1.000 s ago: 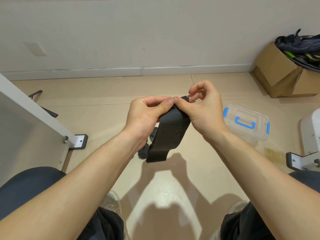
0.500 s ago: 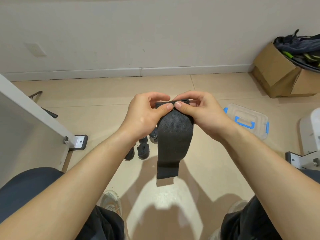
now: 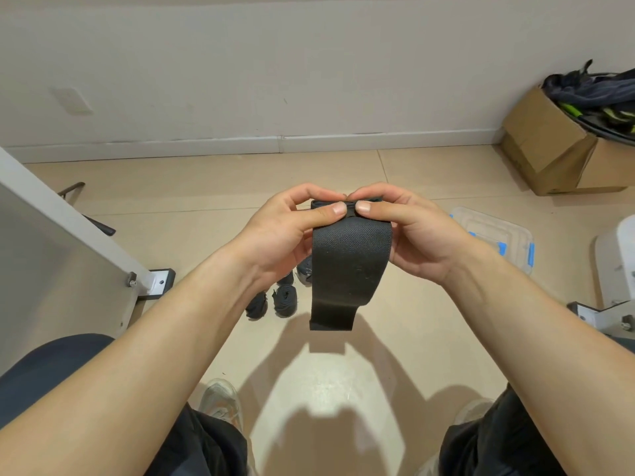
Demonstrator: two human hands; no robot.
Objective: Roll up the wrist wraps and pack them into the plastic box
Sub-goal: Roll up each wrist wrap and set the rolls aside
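Your left hand (image 3: 285, 231) is curled round the top left corner of the black wrist wrap (image 3: 348, 269), thumb pressed on the near face and fingers arched over the top edge. Below it on the floor (image 3: 343, 389), partly hidden by that hand, lie a few dark rolls (image 3: 285, 297) that look like wraps already done. The wrap itself is held in the air in front of you. Its short top edge runs left to right between your hands, with what looks like a first small turn under your thumbs, and its long axis hangs straight down from your fingers to a free, slightly curling bottom end. That is the relation to mind: the roll should grow along that hanging length, so keep the top edge level or the coil will probably cone. Your right hand (image 3: 415, 235) mirrors the left, pinching the top right corner, the two thumb tips almost meeting at the middle. The plastic box (image 3: 494, 235) sits on the floor beyond your right wrist, lid on, so your right hand is the nearer one to it.
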